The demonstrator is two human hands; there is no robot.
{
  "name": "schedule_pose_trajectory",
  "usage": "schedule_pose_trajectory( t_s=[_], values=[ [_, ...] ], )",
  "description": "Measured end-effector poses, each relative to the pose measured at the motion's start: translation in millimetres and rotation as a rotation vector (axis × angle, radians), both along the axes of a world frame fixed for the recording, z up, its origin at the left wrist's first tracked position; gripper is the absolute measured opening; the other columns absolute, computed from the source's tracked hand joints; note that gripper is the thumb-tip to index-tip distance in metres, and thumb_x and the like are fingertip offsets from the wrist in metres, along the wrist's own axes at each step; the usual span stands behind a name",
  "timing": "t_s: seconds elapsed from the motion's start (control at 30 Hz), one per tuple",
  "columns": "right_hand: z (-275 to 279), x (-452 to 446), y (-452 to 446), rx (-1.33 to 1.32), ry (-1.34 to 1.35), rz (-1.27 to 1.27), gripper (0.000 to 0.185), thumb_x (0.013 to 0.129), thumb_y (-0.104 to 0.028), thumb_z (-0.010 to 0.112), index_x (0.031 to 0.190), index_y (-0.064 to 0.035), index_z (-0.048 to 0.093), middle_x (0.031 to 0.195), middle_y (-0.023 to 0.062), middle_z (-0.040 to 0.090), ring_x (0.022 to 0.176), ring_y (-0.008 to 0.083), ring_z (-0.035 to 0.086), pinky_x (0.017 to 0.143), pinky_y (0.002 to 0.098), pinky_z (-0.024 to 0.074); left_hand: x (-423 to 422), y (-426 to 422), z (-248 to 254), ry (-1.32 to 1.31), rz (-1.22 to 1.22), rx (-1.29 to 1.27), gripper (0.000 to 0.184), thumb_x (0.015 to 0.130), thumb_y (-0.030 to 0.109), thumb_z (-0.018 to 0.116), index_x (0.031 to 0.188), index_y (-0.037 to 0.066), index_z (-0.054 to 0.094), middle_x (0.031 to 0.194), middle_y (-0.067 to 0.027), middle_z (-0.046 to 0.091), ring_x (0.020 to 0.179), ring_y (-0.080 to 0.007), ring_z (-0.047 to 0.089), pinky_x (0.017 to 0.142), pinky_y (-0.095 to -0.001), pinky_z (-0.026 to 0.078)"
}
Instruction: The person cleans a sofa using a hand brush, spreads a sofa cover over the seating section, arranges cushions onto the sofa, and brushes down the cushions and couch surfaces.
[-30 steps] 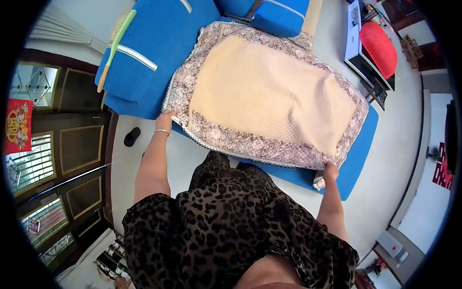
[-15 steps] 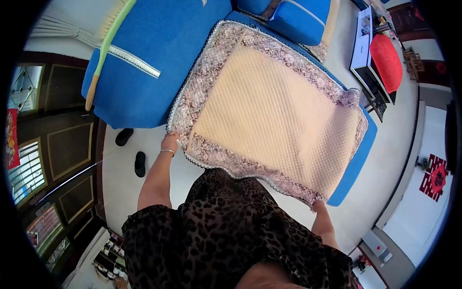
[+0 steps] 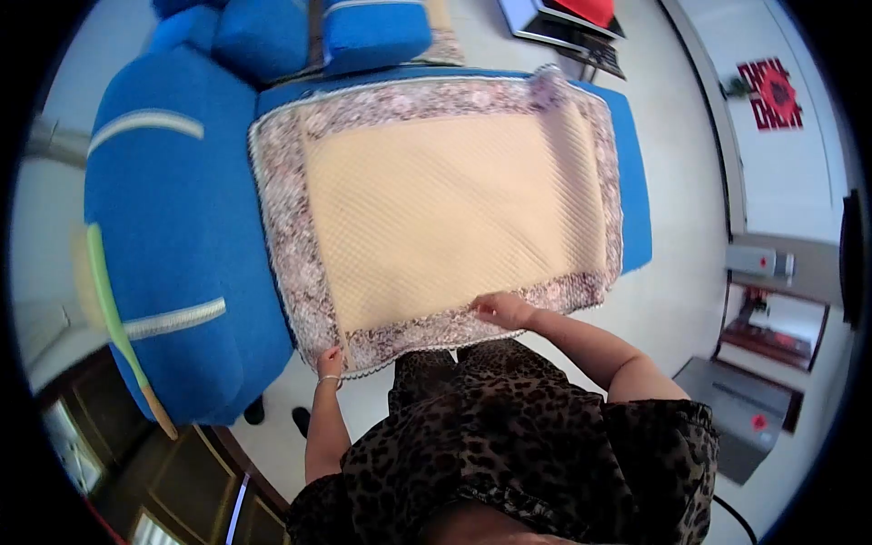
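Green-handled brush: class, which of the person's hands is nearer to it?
Left. The left hand is right of the brush, at the near left corner of the cover; the right hand is farther right, at its near border.

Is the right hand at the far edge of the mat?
No, the right hand is at the near border of the mat, not the far one.

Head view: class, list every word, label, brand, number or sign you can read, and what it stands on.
Red sign, on the white wall: character-like shapes, too blurred to quote.
Red marks, on grey boxes: too small to read.
Mat, sofa: no text seen.
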State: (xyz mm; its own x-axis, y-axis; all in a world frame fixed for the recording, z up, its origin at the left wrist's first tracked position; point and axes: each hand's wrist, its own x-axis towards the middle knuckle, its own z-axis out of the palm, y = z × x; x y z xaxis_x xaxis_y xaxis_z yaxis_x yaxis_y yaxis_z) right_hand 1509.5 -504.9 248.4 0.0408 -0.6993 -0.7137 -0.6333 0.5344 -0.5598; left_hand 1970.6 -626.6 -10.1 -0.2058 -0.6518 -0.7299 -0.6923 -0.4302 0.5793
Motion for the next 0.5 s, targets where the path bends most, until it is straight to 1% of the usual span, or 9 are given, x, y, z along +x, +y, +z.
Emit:
schedule_pose_trajectory(
  t_s=[0.07, 0.1, 0.2, 0.27, 0.3, 0.33, 0.4, 0.43, 0.5],
  values=[
    [-15, 4, 42, 0.124, -0.026, 0.021, 0.032, 0.088, -0.032, 0.052, 0.112, -0.0110, 0.058, 0.096, 0.0142, 0.066, 0.086, 0.0296, 0.063, 0.079, 0.0394, 0.0485, -4, -10, -10, 0.098, 0.061, -0.022, 0.023, 0.081, 0.015, 0.063, 0.099, 0.002, 0.066, 0.092, -0.0083, 0.066, 0.082, -0.0163, 0.061, 0.073, -0.0275, 0.048],
    [-26, 0, 69, 0.149, -0.010, -0.029, 0.035, 0.086, -0.035, 0.053, 0.111, -0.0109, 0.058, 0.093, 0.0133, 0.066, 0.085, 0.0293, 0.063, 0.078, 0.0396, 0.0483, -13, -22, 2, 0.071, 0.041, 0.012, 0.025, 0.081, 0.013, 0.063, 0.102, 0.001, 0.064, 0.092, -0.0092, 0.066, 0.082, -0.0167, 0.061, 0.074, -0.0277, 0.048],
    [-26, -37, 147, 0.217, 0.102, -0.252, 0.031, 0.085, -0.032, 0.055, 0.106, -0.0101, 0.060, 0.091, 0.0132, 0.066, 0.085, 0.0293, 0.063, 0.078, 0.0390, 0.0484, -26, -32, 10, 0.173, 0.216, 0.082, 0.028, 0.081, 0.012, 0.063, 0.105, -0.001, 0.062, 0.089, -0.0103, 0.065, 0.082, -0.0164, 0.060, 0.072, -0.0270, 0.048],
    [-49, -71, 223, 0.173, 0.231, -0.418, 0.027, 0.084, -0.028, 0.057, 0.101, -0.0078, 0.062, 0.087, 0.0134, 0.066, 0.077, 0.0249, 0.064, 0.071, 0.0368, 0.0505, -37, -30, 14, 0.179, 0.284, 0.105, 0.027, 0.081, 0.011, 0.062, 0.104, -0.002, 0.061, 0.084, -0.0088, 0.064, 0.074, -0.0152, 0.059, 0.066, -0.0261, 0.047],
    [-58, -90, 260, 0.192, 0.229, -0.573, 0.026, 0.084, -0.026, 0.058, 0.099, -0.0061, 0.063, 0.084, 0.0130, 0.066, 0.071, 0.0219, 0.064, 0.066, 0.0349, 0.0511, -44, -27, 16, 0.180, 0.318, 0.114, 0.026, 0.081, 0.010, 0.062, 0.104, -0.002, 0.060, 0.081, -0.0080, 0.063, 0.070, -0.0146, 0.058, 0.063, -0.0257, 0.047],
    [-63, -107, 297, 0.212, 0.220, -0.726, 0.024, 0.083, -0.023, 0.060, 0.098, -0.0043, 0.063, 0.080, 0.0126, 0.065, 0.066, 0.0188, 0.063, 0.062, 0.0330, 0.0517, -50, -24, 18, 0.174, 0.267, 0.134, 0.025, 0.081, 0.010, 0.061, 0.103, -0.001, 0.060, 0.078, -0.0071, 0.062, 0.066, -0.0136, 0.056, 0.059, -0.0252, 0.046],
    [-65, -134, 363, 0.143, 0.127, -1.085, 0.023, 0.083, -0.021, 0.060, 0.096, -0.0011, 0.063, 0.074, 0.0107, 0.063, 0.060, 0.0148, 0.060, 0.056, 0.0295, 0.0515, -70, -11, 27, 0.153, 0.170, 0.168, 0.021, 0.082, 0.009, 0.060, 0.101, -0.001, 0.059, 0.074, -0.0053, 0.060, 0.059, -0.0116, 0.052, 0.051, -0.0242, 0.043],
    [-65, -144, 397, 0.113, 0.132, -1.191, 0.027, 0.083, -0.024, 0.058, 0.095, -0.0004, 0.063, 0.071, 0.0105, 0.064, 0.060, 0.0156, 0.062, 0.059, 0.0303, 0.0512, -86, 5, 31, 0.169, 0.188, 0.145, 0.018, 0.082, 0.008, 0.059, 0.099, 0.000, 0.059, 0.073, -0.0053, 0.060, 0.055, -0.0112, 0.051, 0.047, -0.0235, 0.040],
    [-80, -158, 465, 0.036, 0.108, -1.273, 0.026, 0.083, -0.024, 0.058, 0.094, -0.0007, 0.063, 0.071, 0.0097, 0.064, 0.060, 0.0158, 0.062, 0.059, 0.0304, 0.0510, -127, 41, 41, 0.204, 0.223, 0.095, 0.012, 0.084, 0.005, 0.055, 0.095, 0.003, 0.059, 0.072, -0.0054, 0.059, 0.049, -0.0104, 0.049, 0.038, -0.0221, 0.035]
  ],
)
